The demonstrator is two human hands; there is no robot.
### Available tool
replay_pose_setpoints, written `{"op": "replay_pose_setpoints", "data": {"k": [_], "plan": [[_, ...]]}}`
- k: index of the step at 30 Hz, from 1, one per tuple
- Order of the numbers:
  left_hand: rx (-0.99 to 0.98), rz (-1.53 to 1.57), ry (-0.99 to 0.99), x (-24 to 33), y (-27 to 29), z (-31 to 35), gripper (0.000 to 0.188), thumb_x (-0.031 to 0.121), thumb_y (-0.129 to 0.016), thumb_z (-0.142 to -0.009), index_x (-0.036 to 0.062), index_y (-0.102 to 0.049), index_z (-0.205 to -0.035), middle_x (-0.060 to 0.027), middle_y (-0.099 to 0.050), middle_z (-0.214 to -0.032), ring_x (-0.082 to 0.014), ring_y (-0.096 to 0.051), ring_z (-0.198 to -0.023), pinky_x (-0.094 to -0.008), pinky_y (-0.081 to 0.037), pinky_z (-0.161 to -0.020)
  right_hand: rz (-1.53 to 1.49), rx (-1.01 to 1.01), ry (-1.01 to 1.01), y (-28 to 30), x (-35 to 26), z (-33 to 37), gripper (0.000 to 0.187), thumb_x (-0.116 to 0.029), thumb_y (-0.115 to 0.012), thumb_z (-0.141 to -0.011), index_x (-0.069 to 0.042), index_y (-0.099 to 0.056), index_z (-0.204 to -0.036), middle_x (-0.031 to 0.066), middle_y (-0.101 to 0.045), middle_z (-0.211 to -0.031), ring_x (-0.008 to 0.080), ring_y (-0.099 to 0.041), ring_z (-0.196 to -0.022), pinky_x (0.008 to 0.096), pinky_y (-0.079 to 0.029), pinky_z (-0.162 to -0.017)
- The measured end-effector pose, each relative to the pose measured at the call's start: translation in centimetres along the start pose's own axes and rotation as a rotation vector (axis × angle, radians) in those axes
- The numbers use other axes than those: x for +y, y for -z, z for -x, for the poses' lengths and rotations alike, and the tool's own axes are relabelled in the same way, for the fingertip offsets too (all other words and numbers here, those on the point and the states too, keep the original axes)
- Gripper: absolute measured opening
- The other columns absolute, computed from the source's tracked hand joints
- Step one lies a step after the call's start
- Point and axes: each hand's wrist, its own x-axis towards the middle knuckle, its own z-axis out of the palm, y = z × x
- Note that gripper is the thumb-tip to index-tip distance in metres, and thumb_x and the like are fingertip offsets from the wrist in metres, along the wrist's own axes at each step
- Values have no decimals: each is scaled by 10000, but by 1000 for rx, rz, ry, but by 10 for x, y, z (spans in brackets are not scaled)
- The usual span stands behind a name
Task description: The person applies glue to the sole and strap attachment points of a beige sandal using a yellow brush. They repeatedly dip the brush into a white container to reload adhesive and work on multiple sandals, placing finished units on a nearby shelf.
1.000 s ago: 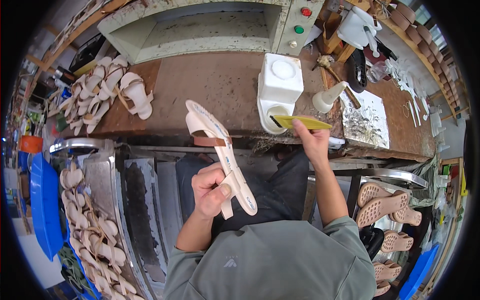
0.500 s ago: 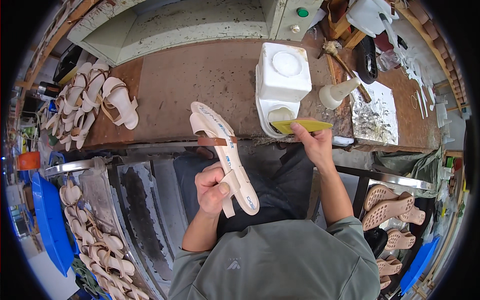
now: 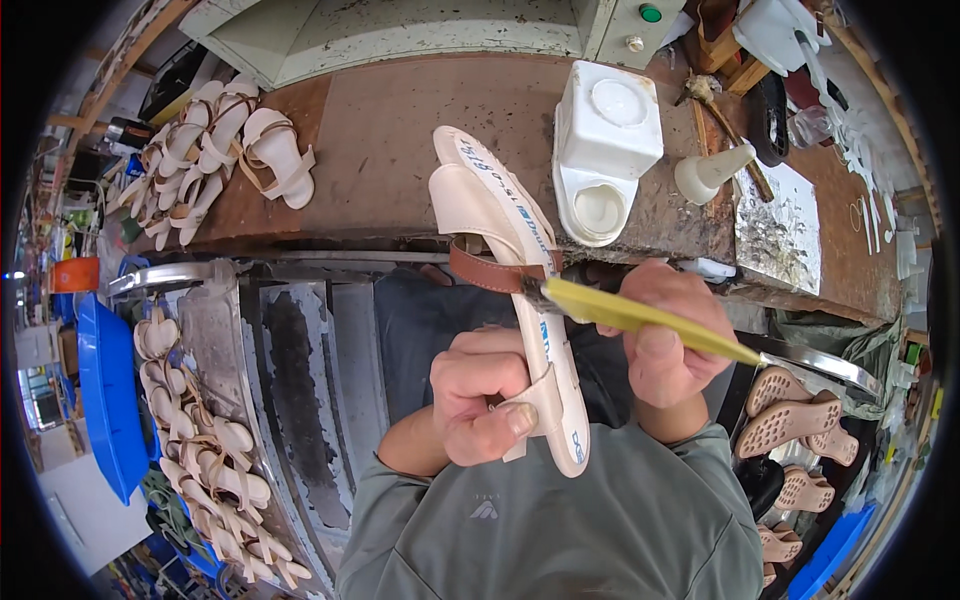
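My left hand is closed around the strap end of a cream sandal upper, which tilts upward in front of me with blue printing on its insole. A brown strap crosses it partway up. In my right hand is a flat brush with a yellow handle, pinched between thumb and fingers. Its dark bristle end is at the sandal's edge by the brown strap; whether it touches cannot be told. Beyond, on the bench, stands a white plastic glue pot with a round open cup at its front.
More cream sandals are heaped on the bench at far left, and others fill a rack at lower left. Tan soles sit at right. A cone-shaped bottle and a hammer lie right of the pot.
My right hand has brought the brush from the glue pot's cup down to the sandal. The sandal, still in my left hand, is now closer and higher. The whole view has shifted slightly.
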Motion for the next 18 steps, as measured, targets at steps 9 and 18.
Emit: {"op": "replay_pose_setpoints", "data": {"k": [9,18], "plan": [[-70,-61,-141,16,-13,9,179,105,-522,-680,5,-454,-548,-111,-517,-569,-198,-439,-429,-308,-316,-396,-86,-2,-12,1,-32,13,129,-18,-626,-785,51,-607,-893,153,-641,-742,229,-623,-606,315,-472,-533],[-73,-88,-175,28,-26,20,177,103,-525,-669,15,-438,-542,-110,-509,-564,-192,-430,-425,-302,-311,-392,-214,40,-89,0,-57,29,145,-83,-657,-795,48,-628,-851,142,-642,-724,219,-600,-589,311,-459,-529]]}}
